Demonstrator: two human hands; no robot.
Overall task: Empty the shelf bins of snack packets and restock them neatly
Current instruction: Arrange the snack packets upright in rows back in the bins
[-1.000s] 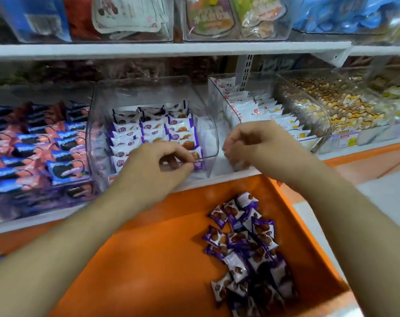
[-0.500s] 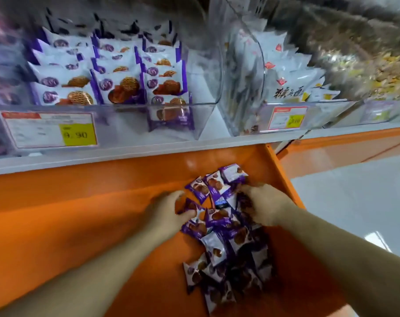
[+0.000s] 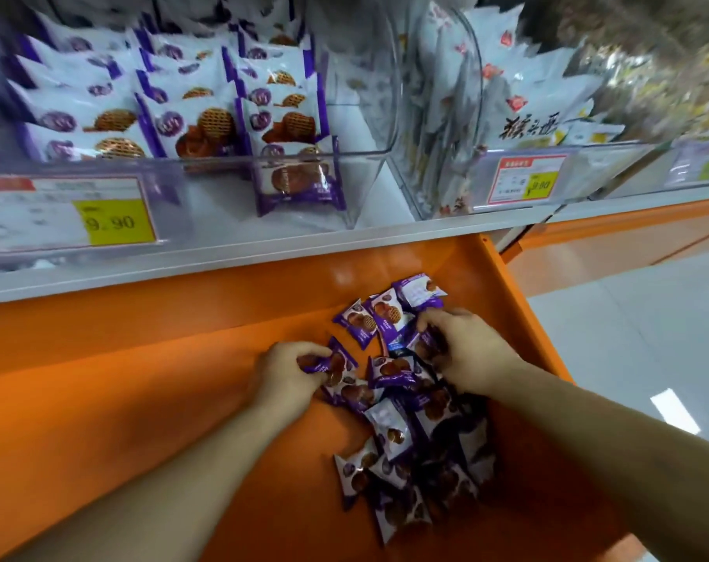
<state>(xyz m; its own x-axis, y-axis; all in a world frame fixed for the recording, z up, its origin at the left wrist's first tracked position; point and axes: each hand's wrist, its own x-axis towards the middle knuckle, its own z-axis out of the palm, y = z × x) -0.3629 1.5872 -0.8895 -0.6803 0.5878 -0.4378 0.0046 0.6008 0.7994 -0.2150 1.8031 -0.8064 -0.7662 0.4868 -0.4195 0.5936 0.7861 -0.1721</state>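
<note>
A heap of purple-and-white waffle snack packets (image 3: 401,407) lies on the orange lower shelf (image 3: 142,399). My left hand (image 3: 288,375) pinches a purple packet (image 3: 332,365) at the heap's left edge. My right hand (image 3: 462,346) curls its fingers round another packet (image 3: 424,342) at the heap's upper right. Above, a clear shelf bin (image 3: 361,156) holds rows of the same packets (image 3: 207,115) standing upright, with one packet (image 3: 300,176) alone at the front.
A second clear bin (image 3: 442,127) of white packets stands to the right, and beyond it one with gold-wrapped sweets (image 3: 649,75). Price tags (image 3: 113,223) hang on the bin fronts. The orange shelf ends in a raised rim (image 3: 519,306) at the right, beside pale floor (image 3: 628,338).
Both hands came down from the clear bin to the heap on the orange shelf a second ago. Since half a second ago they have closed on packets there.
</note>
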